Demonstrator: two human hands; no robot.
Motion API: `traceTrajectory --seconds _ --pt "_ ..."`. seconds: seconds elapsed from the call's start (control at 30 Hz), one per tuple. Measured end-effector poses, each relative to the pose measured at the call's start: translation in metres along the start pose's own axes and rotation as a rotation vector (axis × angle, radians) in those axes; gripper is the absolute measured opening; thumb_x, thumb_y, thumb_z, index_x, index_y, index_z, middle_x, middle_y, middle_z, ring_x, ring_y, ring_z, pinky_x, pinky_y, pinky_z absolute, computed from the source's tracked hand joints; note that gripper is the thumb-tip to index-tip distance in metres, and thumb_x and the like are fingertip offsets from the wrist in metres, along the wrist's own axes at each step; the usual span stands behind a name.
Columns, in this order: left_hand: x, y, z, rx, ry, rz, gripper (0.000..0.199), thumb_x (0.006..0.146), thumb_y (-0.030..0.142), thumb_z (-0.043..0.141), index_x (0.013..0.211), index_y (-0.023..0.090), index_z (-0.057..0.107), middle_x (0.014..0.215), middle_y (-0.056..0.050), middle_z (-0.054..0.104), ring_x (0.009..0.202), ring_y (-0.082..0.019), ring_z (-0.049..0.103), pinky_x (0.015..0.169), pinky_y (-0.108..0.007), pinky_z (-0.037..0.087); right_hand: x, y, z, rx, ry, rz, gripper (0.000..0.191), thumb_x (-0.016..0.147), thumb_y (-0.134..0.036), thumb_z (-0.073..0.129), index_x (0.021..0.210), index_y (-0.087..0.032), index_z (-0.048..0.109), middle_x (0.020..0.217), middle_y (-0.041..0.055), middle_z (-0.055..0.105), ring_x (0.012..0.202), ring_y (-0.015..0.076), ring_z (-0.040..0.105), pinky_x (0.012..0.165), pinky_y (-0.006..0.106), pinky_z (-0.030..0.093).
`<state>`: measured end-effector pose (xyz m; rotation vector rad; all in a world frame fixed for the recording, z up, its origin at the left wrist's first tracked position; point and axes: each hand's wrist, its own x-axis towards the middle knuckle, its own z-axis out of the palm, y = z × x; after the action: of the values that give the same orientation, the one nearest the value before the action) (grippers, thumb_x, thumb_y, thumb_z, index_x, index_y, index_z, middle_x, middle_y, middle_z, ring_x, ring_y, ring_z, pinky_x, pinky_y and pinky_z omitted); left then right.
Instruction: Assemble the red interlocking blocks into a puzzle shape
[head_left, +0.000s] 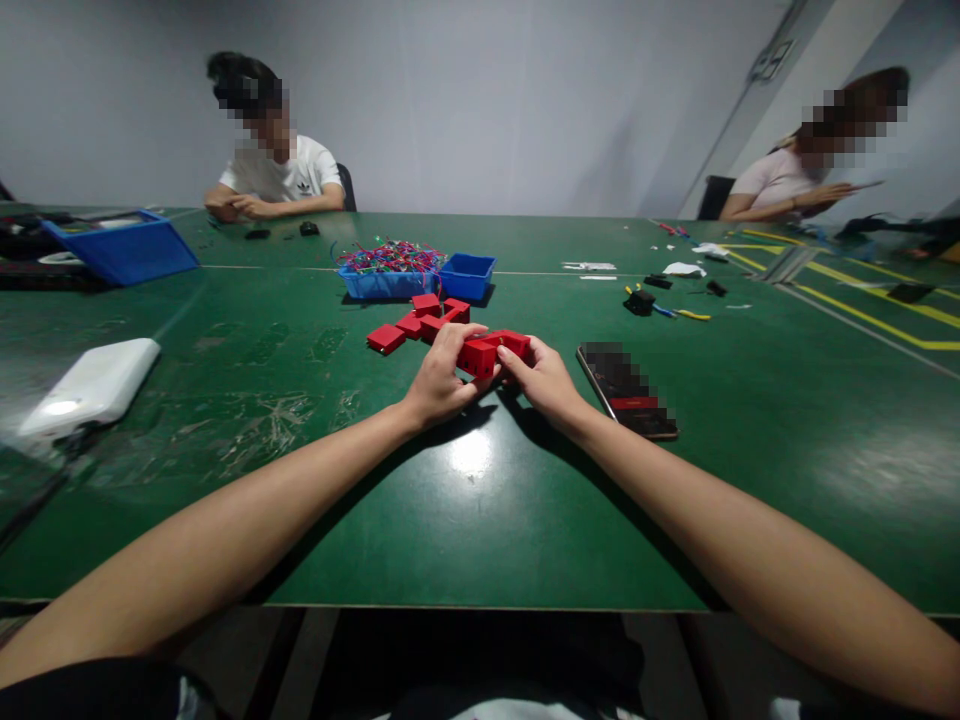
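Note:
Two red blocks come together between my hands just above the green table. My left hand is closed around one red block, which shows small dark holes on its near face. On the other side, my right hand grips a second red block, with the thumb pressed on it. Whether the two blocks are joined I cannot tell. Behind my left hand lie several more red blocks in a loose group. Past them, a blue bin is heaped with thin coloured wires, beside a smaller blue bin.
A phone lies right of my right hand. Pliers and small black parts are farther right. A white device with a cable lies at left, near a tilted blue crate. Two people sit across the table.

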<state>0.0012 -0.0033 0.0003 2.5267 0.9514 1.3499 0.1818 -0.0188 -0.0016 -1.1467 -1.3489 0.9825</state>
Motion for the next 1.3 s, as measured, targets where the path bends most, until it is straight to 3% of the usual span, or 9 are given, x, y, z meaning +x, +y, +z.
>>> traceTrajectory --seconds 0.23,0.43,0.6,0.77,0.87,1.03,1.3 --pt "-0.002 -0.001 0.002 -0.007 -0.175 0.106 0.052 0.087 0.03 0.065 0.133 0.02 0.044 0.127 -0.015 0.055 0.121 -0.028 0.056 0.104 -0.045 0.049 0.001 0.001 0.0 0.062 0.006 -0.04 0.037 0.076 -0.044 0.069 0.103 -0.02 0.06 0.092 0.0018 0.071 0.076 0.0163 0.066 0.069 0.031 0.055" --pt "-0.002 0.0 0.004 -0.041 -0.164 0.105 0.054 0.087 0.036 0.068 0.133 0.02 0.043 0.129 -0.016 0.056 0.121 -0.028 0.056 0.105 -0.045 0.048 0.001 0.001 0.0 0.082 -0.001 -0.054 0.04 0.076 -0.047 0.068 0.104 -0.019 0.061 0.095 0.0031 0.071 0.081 0.0169 0.066 0.074 0.032 0.055" --pt "0.0 0.002 0.002 -0.154 -0.017 -0.13 0.061 0.082 0.05 0.072 0.127 0.02 0.044 0.11 -0.008 0.065 0.095 -0.02 0.065 0.087 -0.034 0.053 0.0 0.002 0.0 -0.02 -0.02 -0.015 0.042 0.077 -0.055 0.068 0.098 -0.018 0.065 0.078 0.0002 0.069 0.066 0.0151 0.063 0.064 0.029 0.05" --pt "0.003 0.007 -0.003 -0.195 -0.002 -0.302 0.052 0.083 0.058 0.066 0.115 0.02 0.05 0.086 0.0 0.066 0.071 -0.015 0.062 0.072 -0.028 0.051 -0.003 0.0 0.001 -0.049 -0.028 -0.002 0.044 0.077 -0.061 0.067 0.088 -0.018 0.066 0.065 -0.0018 0.063 0.055 0.0141 0.058 0.055 0.027 0.044" --pt "0.002 0.009 -0.004 -0.182 -0.048 -0.235 0.047 0.084 0.056 0.065 0.112 0.019 0.055 0.094 -0.003 0.069 0.079 -0.017 0.065 0.076 -0.029 0.053 -0.003 -0.001 0.0 -0.089 0.009 -0.038 0.044 0.08 -0.061 0.064 0.087 -0.018 0.068 0.066 -0.0009 0.064 0.058 0.0145 0.057 0.057 0.027 0.045" --pt "0.0 0.01 -0.004 -0.142 -0.158 -0.009 0.049 0.083 0.048 0.069 0.122 0.02 0.056 0.119 -0.01 0.069 0.106 -0.024 0.068 0.094 -0.036 0.052 -0.003 0.0 -0.002 -0.079 0.088 -0.139 0.045 0.086 -0.059 0.061 0.107 -0.02 0.068 0.089 0.0025 0.072 0.077 0.017 0.065 0.071 0.028 0.051" --pt "-0.004 0.004 0.001 0.056 -0.267 0.12 0.051 0.085 0.054 0.07 0.121 0.018 0.062 0.106 -0.012 0.074 0.096 -0.026 0.071 0.081 -0.036 0.05 -0.003 -0.003 0.001 -0.048 0.075 -0.132 0.047 0.084 -0.055 0.065 0.117 -0.021 0.064 0.102 0.0061 0.073 0.089 0.02 0.068 0.079 0.033 0.055"
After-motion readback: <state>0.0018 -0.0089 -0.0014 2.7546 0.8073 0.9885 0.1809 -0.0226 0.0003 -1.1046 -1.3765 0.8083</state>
